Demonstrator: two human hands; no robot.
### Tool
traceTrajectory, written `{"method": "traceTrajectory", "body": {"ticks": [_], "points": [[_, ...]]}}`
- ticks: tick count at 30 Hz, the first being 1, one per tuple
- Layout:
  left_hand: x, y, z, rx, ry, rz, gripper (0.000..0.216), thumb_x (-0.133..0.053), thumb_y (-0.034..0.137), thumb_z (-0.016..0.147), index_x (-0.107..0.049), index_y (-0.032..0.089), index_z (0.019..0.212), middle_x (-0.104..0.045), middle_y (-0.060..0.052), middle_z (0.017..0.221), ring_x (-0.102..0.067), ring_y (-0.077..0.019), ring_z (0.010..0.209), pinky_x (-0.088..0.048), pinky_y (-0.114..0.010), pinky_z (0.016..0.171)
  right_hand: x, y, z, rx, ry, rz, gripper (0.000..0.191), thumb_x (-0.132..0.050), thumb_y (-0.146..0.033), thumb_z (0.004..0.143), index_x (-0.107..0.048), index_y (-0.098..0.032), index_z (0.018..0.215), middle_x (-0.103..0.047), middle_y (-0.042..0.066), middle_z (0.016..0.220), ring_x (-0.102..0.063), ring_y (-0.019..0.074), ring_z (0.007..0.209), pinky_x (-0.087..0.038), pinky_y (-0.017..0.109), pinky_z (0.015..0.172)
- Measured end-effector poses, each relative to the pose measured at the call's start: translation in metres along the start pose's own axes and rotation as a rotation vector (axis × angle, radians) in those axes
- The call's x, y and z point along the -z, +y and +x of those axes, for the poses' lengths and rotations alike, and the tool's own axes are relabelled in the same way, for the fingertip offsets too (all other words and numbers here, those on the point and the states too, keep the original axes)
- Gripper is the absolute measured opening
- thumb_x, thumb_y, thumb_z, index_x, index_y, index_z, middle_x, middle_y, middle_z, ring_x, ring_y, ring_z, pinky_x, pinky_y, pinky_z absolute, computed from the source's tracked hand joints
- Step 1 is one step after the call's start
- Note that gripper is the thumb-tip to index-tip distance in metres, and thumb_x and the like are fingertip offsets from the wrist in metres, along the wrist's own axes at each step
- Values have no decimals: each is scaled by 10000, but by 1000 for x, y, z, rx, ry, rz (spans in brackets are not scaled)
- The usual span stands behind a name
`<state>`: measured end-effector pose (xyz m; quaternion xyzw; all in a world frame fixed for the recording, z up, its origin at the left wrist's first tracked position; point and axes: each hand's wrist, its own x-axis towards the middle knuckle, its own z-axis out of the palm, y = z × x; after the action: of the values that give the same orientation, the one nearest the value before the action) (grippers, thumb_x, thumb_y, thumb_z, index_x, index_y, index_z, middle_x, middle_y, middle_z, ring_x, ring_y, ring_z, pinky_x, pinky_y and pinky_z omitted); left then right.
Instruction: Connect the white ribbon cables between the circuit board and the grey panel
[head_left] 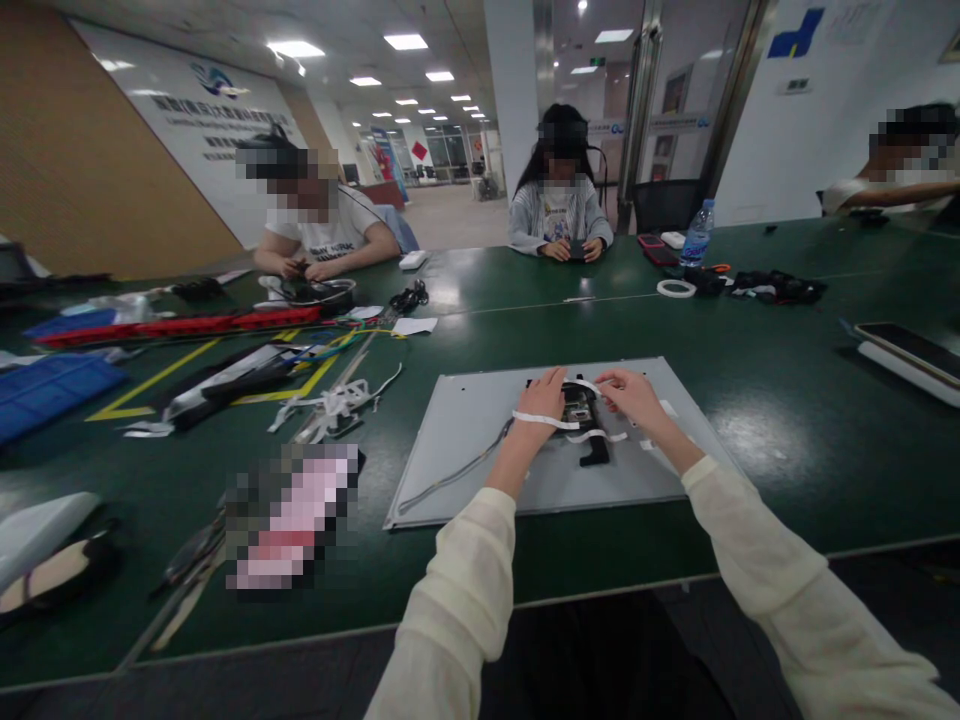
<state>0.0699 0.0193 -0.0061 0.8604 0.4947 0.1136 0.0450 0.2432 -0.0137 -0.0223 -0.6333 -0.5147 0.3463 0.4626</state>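
A flat light-grey panel (465, 420) lies on the table before me, with a black device with exposed circuitry (598, 448) on it. My left hand (541, 408) rests over the device's left side, fingers stretched forward; its thumb is hidden. Between the hands a narrow white strip (581, 383) arches over the device's far end. My right hand (630, 395) pinches the right end of this strip. Another white strip (547, 421) crosses the back of my left hand, and a short curled one lies over the device. A grey cable (457, 474) runs from under my left hand across the panel.
Tangled white strips (341, 408) lie left of the panel, near a blurred pink object (307, 515). Further left are a blue tray (56, 390) and a black-and-silver bundle (225, 385). A tape roll (676, 289) and water bottle (697, 235) stand farther back. Other people sit around the table.
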Motion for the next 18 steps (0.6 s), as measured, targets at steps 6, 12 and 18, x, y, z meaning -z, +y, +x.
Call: {"method": "traceTrajectory", "body": {"ticks": [6, 12, 18], "points": [[3, 2, 1, 3, -59, 49, 446, -358, 120, 925, -434, 178, 1361, -520, -62, 1385, -489, -224, 1235, -386, -377, 1049, 2, 3, -1, 26, 5, -78, 191, -559, -177, 747, -674, -150, 898, -613, -12, 639, -523, 72, 439, -407, 161, 421], [0, 1, 1, 22, -23, 36, 466, -381, 138, 921, -391, 141, 1387, -523, -113, 1373, -483, -226, 1252, -392, -370, 1040, 0, 0, 2, 96, 42, 43, 240, -568, -327, 778, -660, -166, 931, -621, -3, 706, -568, 92, 539, -488, 195, 517], [0, 3, 0, 52, 13, 11, 528, -394, 149, 913, -304, 131, 1433, -450, -122, 1436, -481, -233, 1260, -393, -368, 1036, -6, -3, 3, 147, 64, 223, 330, -606, -441, 730, -645, -173, 918, -623, 5, 738, -567, 108, 580, -531, 253, 577]]}}
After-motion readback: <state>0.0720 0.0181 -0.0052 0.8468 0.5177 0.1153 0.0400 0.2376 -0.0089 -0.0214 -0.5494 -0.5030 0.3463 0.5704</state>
